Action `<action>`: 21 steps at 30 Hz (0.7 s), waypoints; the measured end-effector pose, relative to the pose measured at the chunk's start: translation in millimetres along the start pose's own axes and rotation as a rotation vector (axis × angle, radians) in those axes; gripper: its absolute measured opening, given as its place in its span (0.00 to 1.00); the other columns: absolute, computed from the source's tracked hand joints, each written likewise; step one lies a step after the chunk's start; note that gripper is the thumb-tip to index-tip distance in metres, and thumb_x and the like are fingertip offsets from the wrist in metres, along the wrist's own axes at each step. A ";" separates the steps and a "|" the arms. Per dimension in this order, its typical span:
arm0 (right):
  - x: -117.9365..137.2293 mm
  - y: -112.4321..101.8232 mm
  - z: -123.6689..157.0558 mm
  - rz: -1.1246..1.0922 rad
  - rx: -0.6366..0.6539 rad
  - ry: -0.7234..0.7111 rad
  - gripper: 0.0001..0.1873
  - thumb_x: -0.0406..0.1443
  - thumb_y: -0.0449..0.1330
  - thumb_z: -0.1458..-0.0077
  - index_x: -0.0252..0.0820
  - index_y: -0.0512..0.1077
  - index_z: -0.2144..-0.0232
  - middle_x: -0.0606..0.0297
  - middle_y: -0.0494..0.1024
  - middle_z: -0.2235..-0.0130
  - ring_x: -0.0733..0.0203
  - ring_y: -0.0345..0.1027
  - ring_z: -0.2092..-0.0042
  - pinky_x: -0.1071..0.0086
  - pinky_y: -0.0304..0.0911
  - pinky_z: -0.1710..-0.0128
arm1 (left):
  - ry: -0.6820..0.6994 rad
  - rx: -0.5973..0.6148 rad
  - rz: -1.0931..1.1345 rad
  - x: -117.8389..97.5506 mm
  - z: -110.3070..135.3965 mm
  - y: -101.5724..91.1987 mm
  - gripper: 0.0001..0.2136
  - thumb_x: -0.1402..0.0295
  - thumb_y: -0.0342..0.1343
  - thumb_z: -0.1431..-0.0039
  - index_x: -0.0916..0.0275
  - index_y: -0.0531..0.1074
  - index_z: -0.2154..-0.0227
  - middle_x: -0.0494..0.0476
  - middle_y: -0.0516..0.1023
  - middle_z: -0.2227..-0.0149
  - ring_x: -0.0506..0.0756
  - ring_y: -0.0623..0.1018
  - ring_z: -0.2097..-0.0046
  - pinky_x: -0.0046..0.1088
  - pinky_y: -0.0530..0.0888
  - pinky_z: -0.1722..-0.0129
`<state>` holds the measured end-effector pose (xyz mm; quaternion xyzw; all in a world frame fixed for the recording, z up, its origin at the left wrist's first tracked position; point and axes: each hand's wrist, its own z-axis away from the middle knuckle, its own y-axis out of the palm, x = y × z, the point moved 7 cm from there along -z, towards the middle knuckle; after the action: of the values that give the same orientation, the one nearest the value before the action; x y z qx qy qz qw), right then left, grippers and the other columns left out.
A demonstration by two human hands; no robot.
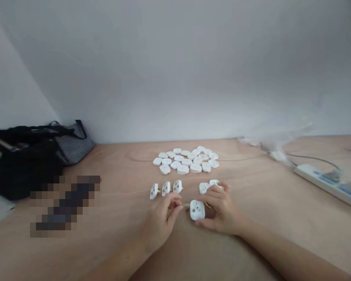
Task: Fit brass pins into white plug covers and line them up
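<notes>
Grips a white socket piece point(197, 210) in the right hand point(226, 215), fingers closed around it, on the tabletop point(280, 218). Holds the left hand point(160, 220) just beside it, fingers pinched together; on what, cannot tell.

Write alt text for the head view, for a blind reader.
Two bare hands meet over a wooden table: the right hand grips a white plug body, and the left hand curls close beside it. Behind them stand three similar plugs in a row and a cluster of flat white covers; a power strip lies at right.
</notes>
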<state>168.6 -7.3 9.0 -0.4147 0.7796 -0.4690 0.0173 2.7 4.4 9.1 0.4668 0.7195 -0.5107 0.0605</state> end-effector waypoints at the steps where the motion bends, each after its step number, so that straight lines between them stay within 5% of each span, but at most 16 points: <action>1: 2.1 1.2 -0.1 -0.004 0.008 -0.009 0.23 0.50 0.64 0.58 0.47 0.72 0.61 0.66 0.77 0.68 0.55 0.65 0.61 0.55 0.40 0.51 | 0.025 0.004 -0.016 -3.7 0.8 0.9 0.05 0.70 0.49 0.40 0.60 0.65 0.62 0.53 0.74 0.67 0.53 0.76 0.65 0.28 0.72 0.63; 13: 14.1 4.5 -1.6 -0.010 0.039 -0.062 0.22 0.49 0.63 0.56 0.47 0.72 0.60 0.65 0.78 0.65 0.55 0.65 0.62 0.55 0.40 0.50 | 0.146 0.072 -0.209 -24.8 0.9 9.4 0.03 0.73 0.47 0.40 0.60 0.64 0.67 0.51 0.74 0.71 0.53 0.76 0.68 0.25 0.71 0.69; 21: 19.3 1.4 -2.1 -0.011 -0.006 -0.084 0.22 0.50 0.62 0.57 0.47 0.73 0.61 0.66 0.78 0.69 0.57 0.66 0.64 0.54 0.40 0.50 | 0.143 0.013 -0.099 -25.3 -0.8 5.8 0.02 0.71 0.51 0.41 0.60 0.66 0.65 0.52 0.76 0.69 0.52 0.77 0.66 0.26 0.72 0.65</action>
<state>154.2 -18.3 16.1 -0.4385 0.7772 -0.4489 0.0461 21.3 -10.1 19.8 0.4663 0.7408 -0.4831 -0.0197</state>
